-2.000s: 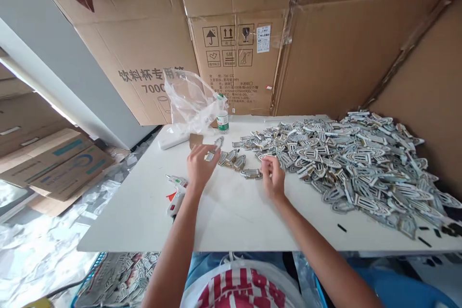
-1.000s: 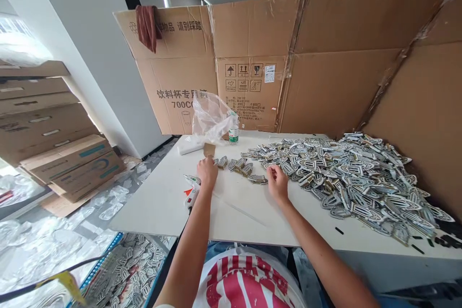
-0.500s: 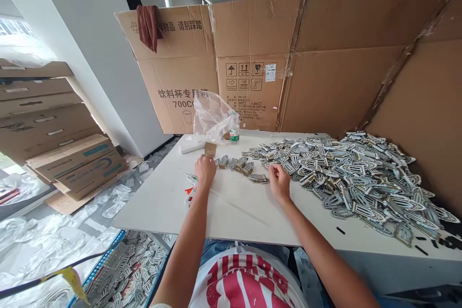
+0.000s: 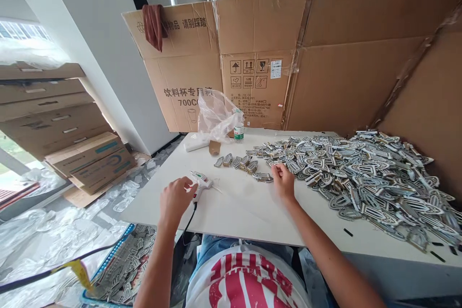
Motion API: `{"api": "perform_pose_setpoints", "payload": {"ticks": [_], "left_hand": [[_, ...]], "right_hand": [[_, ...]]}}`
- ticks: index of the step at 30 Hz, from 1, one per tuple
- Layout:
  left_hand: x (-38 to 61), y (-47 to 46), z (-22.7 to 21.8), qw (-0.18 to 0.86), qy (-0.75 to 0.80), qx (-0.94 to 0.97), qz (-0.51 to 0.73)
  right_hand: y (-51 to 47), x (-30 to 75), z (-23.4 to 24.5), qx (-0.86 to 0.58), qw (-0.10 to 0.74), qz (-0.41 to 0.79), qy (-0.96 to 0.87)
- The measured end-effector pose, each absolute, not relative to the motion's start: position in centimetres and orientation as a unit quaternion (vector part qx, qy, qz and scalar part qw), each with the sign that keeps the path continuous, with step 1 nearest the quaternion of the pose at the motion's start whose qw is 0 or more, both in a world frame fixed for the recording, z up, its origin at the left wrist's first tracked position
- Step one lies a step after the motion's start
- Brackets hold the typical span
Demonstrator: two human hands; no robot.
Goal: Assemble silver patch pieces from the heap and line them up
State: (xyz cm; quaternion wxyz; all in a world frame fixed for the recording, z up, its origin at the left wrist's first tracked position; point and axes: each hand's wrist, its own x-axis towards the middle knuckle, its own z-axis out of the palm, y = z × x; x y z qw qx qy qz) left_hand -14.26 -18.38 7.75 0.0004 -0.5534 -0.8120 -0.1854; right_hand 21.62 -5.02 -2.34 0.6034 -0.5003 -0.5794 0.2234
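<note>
My left hand [image 4: 175, 200] is just left of a white glue gun [image 4: 203, 181] lying on the table, its thumb and fingers apart with nothing visible between them. A clear glue stick [image 4: 217, 188] sticks out of the gun's back. My right hand [image 4: 283, 183] has its fingertips pinched together at the near edge of the pile; what they hold, if anything, is hidden. Beside it lies a grey, striped oval piece [image 4: 263, 177]. More such pieces [image 4: 248, 164] stand in a loose row farther left.
A large heap of grey oval pieces [image 4: 361, 173] covers the table's right side. At the back are a plastic bag [image 4: 214, 115], a bottle [image 4: 238, 132] and a small brown block [image 4: 214, 147]. Cardboard walls [image 4: 260, 24] rise behind. A blue crate [image 4: 128, 236] sits below left.
My left hand has moved from near the brown block back toward me and left, beside the glue gun. The right hand stays pinched by the pile. The view has shifted slightly.
</note>
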Motion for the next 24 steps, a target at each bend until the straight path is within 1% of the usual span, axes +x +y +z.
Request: {"api": "perform_pose_setpoints", "payload": {"ticks": [4,7,17,24], "left_hand": [[-13.6,-19.1,5.4,0.003,-0.806,-0.564,-0.180],[-13.3,-19.0,4.6,0.002,-0.812,-0.557,-0.176],[-16.2,-18.6,3.7,0.043,-0.818,-0.533,-0.211],[-18.2,-18.3,3.5,0.039,-0.829,-0.519,-0.207]], "right_hand": [[-4.8,21.8,-2.6,-0.504,0.616,0.237,-0.557],[-4.5,22.0,-2.9,-0.504,0.625,0.253,-0.540],[-4.3,22.2,-3.2,-0.505,0.633,0.258,-0.527],[-4.4,22.2,-3.2,-0.506,0.622,0.258,-0.538]]}}
